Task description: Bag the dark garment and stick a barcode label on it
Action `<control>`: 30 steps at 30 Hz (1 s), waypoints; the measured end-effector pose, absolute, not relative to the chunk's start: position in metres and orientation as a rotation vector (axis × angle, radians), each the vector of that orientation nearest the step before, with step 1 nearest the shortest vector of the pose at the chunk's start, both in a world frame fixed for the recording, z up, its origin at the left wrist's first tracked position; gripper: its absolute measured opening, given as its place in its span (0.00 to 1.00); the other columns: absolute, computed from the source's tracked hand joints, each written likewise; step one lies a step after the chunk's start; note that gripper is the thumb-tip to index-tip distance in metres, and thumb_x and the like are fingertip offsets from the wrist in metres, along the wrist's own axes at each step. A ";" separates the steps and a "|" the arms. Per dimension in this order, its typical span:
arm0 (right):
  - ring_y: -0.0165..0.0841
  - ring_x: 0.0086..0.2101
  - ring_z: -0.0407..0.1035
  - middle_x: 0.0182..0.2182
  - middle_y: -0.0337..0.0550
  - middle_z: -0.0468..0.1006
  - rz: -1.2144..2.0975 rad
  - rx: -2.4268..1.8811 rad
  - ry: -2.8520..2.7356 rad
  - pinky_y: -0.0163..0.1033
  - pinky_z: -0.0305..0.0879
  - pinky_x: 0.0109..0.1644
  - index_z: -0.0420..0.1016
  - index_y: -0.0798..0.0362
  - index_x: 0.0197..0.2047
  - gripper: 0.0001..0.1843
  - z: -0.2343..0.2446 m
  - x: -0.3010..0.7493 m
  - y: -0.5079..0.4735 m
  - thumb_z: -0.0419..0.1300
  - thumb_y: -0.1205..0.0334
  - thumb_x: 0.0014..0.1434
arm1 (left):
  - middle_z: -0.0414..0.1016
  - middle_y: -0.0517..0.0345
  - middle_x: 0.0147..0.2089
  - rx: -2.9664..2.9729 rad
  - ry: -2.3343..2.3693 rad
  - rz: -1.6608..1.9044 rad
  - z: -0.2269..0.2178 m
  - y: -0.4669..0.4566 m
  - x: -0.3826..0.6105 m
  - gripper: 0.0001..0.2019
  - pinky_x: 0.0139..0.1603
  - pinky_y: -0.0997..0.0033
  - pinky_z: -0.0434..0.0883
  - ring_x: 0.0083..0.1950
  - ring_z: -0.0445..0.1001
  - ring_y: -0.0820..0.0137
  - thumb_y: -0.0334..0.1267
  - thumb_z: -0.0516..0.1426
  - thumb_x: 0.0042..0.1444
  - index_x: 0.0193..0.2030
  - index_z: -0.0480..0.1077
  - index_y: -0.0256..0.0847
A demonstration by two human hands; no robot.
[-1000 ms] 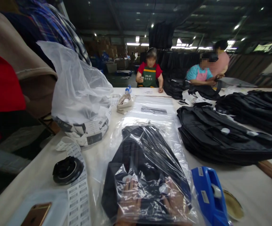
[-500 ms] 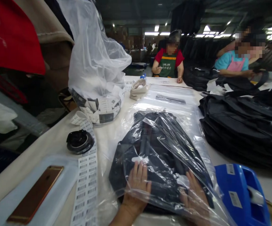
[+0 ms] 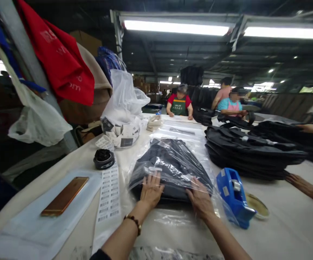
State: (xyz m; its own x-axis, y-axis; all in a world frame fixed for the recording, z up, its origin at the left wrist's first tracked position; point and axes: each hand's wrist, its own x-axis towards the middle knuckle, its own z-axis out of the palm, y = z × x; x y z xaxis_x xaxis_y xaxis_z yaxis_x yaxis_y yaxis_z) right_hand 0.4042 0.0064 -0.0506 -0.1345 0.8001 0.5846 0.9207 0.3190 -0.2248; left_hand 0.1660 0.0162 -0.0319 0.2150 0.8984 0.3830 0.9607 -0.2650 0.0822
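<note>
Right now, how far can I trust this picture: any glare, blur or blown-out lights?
Head view: glare streaks the clear plastic over the black bundle; head view: overhead tubes are blown out white against a dim ceiling; head view: print on the label strip is too small and soft to read, though the left hand and right hand show clearly.

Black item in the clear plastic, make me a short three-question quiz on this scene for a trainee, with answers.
1. True or false: the left hand and right hand both rest on the plastic-covered black item.
2. Which of the person's wrists wears the beaded bracelet?
(a) right
(b) left
(c) neither
3. Fill in: the tape dispenser is coloured ____.

Key: 1 true; 2 b; 3 blue.
</note>
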 end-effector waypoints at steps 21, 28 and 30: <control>0.47 0.55 0.59 0.58 0.62 0.62 -0.440 -1.510 -1.989 0.53 0.58 0.57 0.60 0.64 0.58 0.35 -0.065 0.406 -0.009 0.41 0.43 0.60 | 0.72 0.49 0.38 -1.772 -1.721 -0.583 -0.028 -0.034 0.063 0.14 0.39 0.64 0.70 0.40 0.71 0.62 0.23 0.46 0.56 0.42 0.69 0.35; 0.46 0.57 0.56 0.58 0.56 0.62 -0.311 -1.493 -1.949 0.54 0.56 0.59 0.57 0.58 0.62 0.32 -0.066 0.406 -0.014 0.46 0.46 0.60 | 0.73 0.52 0.38 -1.952 -1.423 -0.655 -0.039 -0.046 0.006 0.17 0.40 0.74 0.72 0.40 0.74 0.70 0.19 0.42 0.55 0.45 0.65 0.34; 0.44 0.58 0.56 0.59 0.51 0.61 -0.280 -1.511 -1.933 0.52 0.56 0.60 0.54 0.54 0.63 0.32 -0.068 0.408 -0.014 0.47 0.47 0.60 | 0.74 0.52 0.37 -1.916 -1.295 -0.730 -0.041 -0.059 -0.008 0.17 0.38 0.74 0.72 0.37 0.74 0.71 0.20 0.42 0.56 0.48 0.63 0.33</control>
State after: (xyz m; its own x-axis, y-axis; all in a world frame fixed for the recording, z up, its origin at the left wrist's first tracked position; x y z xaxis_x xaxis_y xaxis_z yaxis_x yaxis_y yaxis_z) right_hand 0.4076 -0.0142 -0.0675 -0.1153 0.7834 0.6108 0.9245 0.3095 -0.2225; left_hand -0.0075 -0.0592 -0.0408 0.3407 0.5426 0.7677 0.9378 -0.2540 -0.2367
